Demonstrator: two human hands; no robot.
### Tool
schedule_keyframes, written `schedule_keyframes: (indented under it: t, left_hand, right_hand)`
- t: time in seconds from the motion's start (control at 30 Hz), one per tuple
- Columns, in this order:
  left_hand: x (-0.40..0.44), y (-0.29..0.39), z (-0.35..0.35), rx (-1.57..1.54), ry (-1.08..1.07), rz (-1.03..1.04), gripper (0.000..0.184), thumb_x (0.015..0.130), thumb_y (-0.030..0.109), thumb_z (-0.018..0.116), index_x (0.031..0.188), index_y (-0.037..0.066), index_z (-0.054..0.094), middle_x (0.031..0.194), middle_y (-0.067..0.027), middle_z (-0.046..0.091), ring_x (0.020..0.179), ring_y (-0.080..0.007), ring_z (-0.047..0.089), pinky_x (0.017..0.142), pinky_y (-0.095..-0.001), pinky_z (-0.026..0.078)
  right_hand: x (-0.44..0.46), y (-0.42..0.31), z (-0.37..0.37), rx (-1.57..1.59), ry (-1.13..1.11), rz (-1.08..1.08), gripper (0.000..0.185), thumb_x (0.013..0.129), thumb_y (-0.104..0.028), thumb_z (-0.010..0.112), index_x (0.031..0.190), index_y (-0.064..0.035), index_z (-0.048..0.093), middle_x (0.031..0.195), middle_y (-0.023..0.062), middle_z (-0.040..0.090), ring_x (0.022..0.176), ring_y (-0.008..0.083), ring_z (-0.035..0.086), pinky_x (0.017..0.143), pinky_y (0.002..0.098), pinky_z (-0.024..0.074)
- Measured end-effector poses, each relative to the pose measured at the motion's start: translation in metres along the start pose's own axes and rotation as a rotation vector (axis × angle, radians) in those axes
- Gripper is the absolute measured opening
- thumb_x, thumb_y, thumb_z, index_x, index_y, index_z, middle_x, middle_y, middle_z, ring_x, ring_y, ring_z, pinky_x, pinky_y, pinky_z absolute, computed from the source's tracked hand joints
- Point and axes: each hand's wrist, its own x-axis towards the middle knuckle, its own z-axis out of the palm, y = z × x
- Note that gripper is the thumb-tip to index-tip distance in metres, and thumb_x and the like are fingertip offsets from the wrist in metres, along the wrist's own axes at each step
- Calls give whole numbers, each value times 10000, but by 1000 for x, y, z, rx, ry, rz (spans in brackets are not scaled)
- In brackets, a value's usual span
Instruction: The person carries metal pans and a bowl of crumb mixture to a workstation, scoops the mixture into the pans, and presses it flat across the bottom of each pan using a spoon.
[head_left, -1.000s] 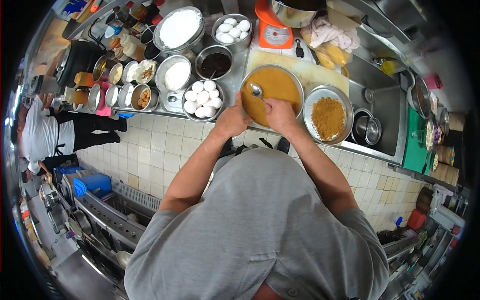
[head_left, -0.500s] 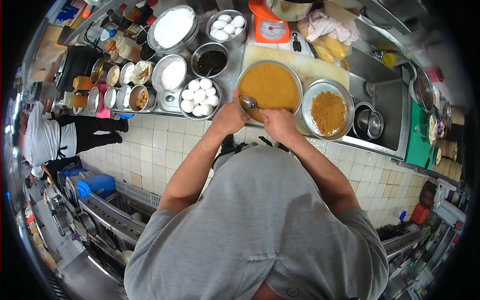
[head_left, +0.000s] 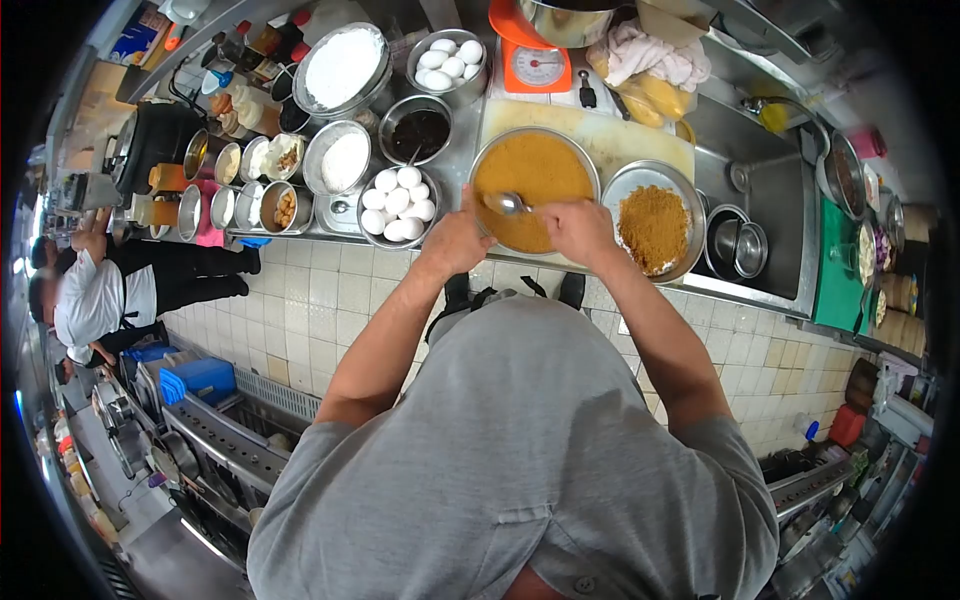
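Observation:
A round metal pan stands at the counter's front edge, with a flat layer of orange-brown crumbs inside. My left hand grips its left rim, one finger stretched along the outer side and the thumb near the front. In my right hand is a metal spoon. The spoon's bowl rests on the left part of the crumb layer, and my closed fingers hide most of its handle. Just right of the pan, a metal bowl contains a loose heap of similar crumbs.
Left of the pan stand a bowl of eggs, dark liquid and white powder. Behind are a cutting board and an orange scale. A sink lies right. Another person stands far left.
My right hand has moved right and a little down, away from my left hand. The spoon has shifted slightly right across the crumbs. My left hand stays at the pan's rim.

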Motion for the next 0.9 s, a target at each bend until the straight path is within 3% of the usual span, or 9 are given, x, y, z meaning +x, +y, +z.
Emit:
schedule_keyframes:
  t: [0.33, 0.47, 0.53, 0.63, 0.9]
  left_hand:
    - [-8, 13, -13, 31, -48, -34, 1101, 916, 316, 777, 1625, -142, 70, 1123, -368, 706, 1105, -484, 695, 997, -510, 544]
    - [-7, 8, -10, 37, -37, -25, 1104, 916, 322, 777, 1624, -142, 67, 1127, -369, 705, 1106, -484, 696, 997, -511, 545]
    - [-7, 12, -12, 82, -59, -41, 1079, 942, 325, 759, 1635, -120, 62, 1144, -328, 722, 1102, -444, 714, 979, -508, 567]
    - [-6, 11, -12, 40, -57, -25, 1098, 927, 333, 763, 1620, -150, 62, 1133, -363, 707, 1114, -483, 695, 1002, -508, 546]
    - [-3, 13, -10, 71, -77, -25, 1070, 941, 314, 742, 1612, -164, 59, 1148, -359, 706, 1134, -473, 690, 1007, -505, 545]
  right_hand:
    - [83, 16, -19, -117, 35, -105, 249, 944, -215, 599, 1075, -212, 811, 1024, 110, 784, 980, 346, 734, 866, 496, 570]
    - [84, 21, -28, -107, 21, 17, 249, 941, -233, 598, 1073, -211, 808, 1047, 107, 785, 993, 344, 735, 876, 487, 575]
    - [87, 29, -35, -83, 53, 29, 250, 941, -237, 599, 1078, -211, 806, 1055, 110, 784, 998, 346, 734, 880, 484, 576]
    - [82, 38, -38, -69, 61, 112, 251, 944, -242, 600, 1085, -212, 805, 1068, 116, 782, 1009, 349, 733, 891, 477, 576]
    - [33, 64, -37, 9, 162, 332, 237, 952, -259, 622, 1092, -200, 805, 1050, 122, 780, 998, 358, 733, 866, 486, 581]
